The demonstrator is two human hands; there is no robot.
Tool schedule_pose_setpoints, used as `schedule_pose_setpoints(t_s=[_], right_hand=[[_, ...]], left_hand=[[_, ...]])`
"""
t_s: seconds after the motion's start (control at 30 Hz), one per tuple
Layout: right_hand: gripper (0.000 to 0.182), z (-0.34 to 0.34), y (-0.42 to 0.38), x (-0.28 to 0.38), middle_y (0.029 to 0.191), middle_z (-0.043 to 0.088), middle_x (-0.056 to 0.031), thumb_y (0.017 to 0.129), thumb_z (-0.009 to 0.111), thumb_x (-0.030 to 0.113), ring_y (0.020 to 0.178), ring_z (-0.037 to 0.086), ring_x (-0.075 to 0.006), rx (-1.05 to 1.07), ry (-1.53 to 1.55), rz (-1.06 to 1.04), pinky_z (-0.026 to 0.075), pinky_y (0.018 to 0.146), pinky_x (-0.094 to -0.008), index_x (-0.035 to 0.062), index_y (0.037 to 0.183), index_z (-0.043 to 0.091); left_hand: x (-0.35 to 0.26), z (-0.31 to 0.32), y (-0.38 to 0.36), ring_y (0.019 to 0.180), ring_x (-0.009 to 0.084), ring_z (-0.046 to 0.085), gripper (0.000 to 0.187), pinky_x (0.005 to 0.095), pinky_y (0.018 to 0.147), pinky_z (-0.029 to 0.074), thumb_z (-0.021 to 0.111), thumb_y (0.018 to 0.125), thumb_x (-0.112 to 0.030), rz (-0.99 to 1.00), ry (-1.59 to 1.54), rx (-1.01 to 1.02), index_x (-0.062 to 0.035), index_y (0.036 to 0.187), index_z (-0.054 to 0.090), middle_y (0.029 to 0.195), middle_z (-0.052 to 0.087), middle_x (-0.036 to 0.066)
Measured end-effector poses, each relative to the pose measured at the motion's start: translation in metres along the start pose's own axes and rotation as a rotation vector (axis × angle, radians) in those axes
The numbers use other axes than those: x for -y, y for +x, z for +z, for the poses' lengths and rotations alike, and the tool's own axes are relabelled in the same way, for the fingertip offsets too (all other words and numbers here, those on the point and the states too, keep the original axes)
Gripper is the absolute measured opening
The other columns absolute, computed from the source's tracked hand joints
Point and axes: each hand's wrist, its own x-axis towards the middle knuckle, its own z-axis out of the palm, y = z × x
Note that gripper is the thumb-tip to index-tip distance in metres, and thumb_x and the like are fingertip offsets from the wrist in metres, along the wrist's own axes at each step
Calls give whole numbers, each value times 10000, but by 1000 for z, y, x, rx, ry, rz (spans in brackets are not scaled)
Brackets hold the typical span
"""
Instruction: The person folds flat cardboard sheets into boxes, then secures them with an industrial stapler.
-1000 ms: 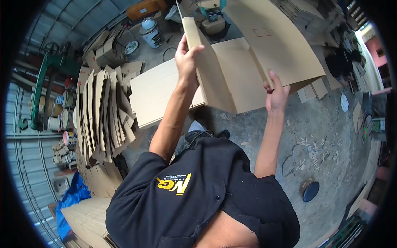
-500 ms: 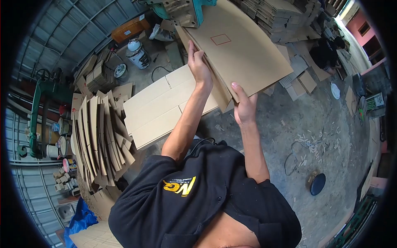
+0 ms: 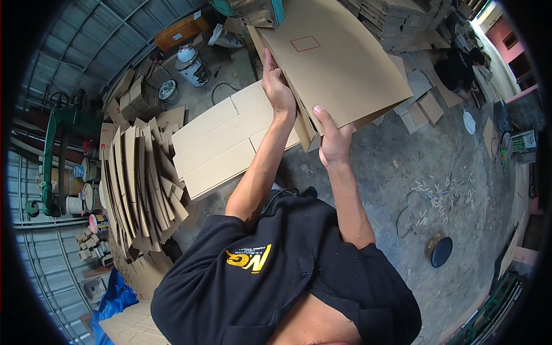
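Note:
A folded brown cardboard sheet (image 3: 351,69) with a red printed rectangle reaches up to a teal machine (image 3: 253,12) at the top. Along the sheet's left folded edge lies my left hand (image 3: 278,89), its fingers pointing up and pressed against the flap. My right hand (image 3: 334,138) grips the near corner, thumb on top and the other fingers hidden beneath. Under my left forearm, a flat stack of pale cardboard (image 3: 221,138) extends to the left.
Curved cardboard pieces (image 3: 138,184) stand in a pile at the left. A paint-smeared bucket (image 3: 194,73) is behind. On the right floor are a dark round stool (image 3: 441,252) and scattered scraps. Another person (image 3: 454,69) crouches at the upper right.
The near right corner of the cardboard has lifted and opened a gap below it. My right hand has shifted slightly left and up with the sheet.

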Motion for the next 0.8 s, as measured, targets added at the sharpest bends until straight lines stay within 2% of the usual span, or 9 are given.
schedule_pose_setpoints(t_s=[0.13,0.4,0.47,0.57,0.8], right_hand=[[500,0,-2,3,1245,555,-95,860,670,-29,1164,552,-180,27,-43,45,441,1018,-323,-14,1320,474],[452,0,-1,0,1205,575,-94,850,678,-29,1117,577,-177,-14,-15,35,459,986,-315,-32,1271,512],[449,0,0,0,1202,576,-93,850,678,-29,1112,579,-177,-16,-23,28,462,981,-314,-34,1267,514],[428,-2,2,-4,1180,595,-110,845,690,-26,1079,602,-192,-19,-18,6,483,951,-318,-49,1241,530],[385,-1,2,-9,1141,623,-116,837,702,-20,1032,627,-197,-23,2,-49,500,911,-318,-60,1192,561]], left_hand=[[1,1,-3,1363,241,437,647,336,1117,351,298,926,-120,9,-56,-5,58,1544,219,1543,385,205],[3,-2,-6,1372,252,428,643,350,1125,347,294,921,-117,22,-55,10,49,1540,243,1538,390,200],[7,-8,-5,1257,229,496,647,323,1059,394,315,929,-153,27,-19,30,27,1548,259,1490,438,176],[10,-8,-4,1201,217,524,645,314,1022,421,317,931,-156,56,-53,28,21,1548,262,1453,472,170],[20,-14,1,1251,227,500,640,317,1052,401,317,935,-159,91,-68,45,33,1544,261,1479,448,181]])
